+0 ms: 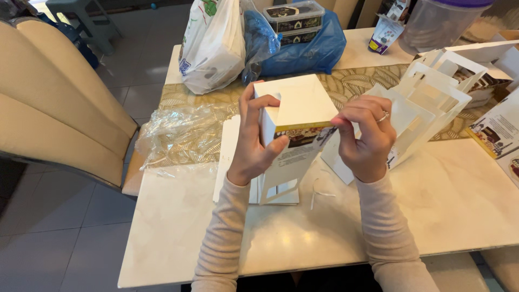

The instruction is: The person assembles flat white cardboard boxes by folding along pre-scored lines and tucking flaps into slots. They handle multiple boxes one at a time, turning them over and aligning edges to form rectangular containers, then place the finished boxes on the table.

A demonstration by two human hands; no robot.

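A: What do the hands have?

B: Both are on a white cardboard carton (294,121) with a yellow edge band and a printed side, held above the pale marble-look table (465,211). The left hand (253,143) wraps its left wall, fingers up along the side and thumb pressed on the printed face, so it is clamped on the carton. The right hand (366,135) pinches the carton's right corner at the yellow band, fingertips (341,120) closed on the edge. A ring shows on one finger.

A: Where does the carton sit relative to the rest?

B: It is tilted, its white top panel facing up, lifted over a stack of flat white card blanks (230,157) lying on the table. Just right of the right hand stand several folded white cardboard boxes (432,103), open and leaning together.

A: And further out?

B: A crumpled clear plastic wrap (167,135) lies to the left on a gold leaf-patterned table runner (351,81). Behind it are a white plastic shopping bag (213,46) and a blue plastic bag (313,51) holding dark lidded containers. A large clear plastic tub (435,24) stands at the far right edge. A cream upholstered chair (54,103) sits to the left of the table.
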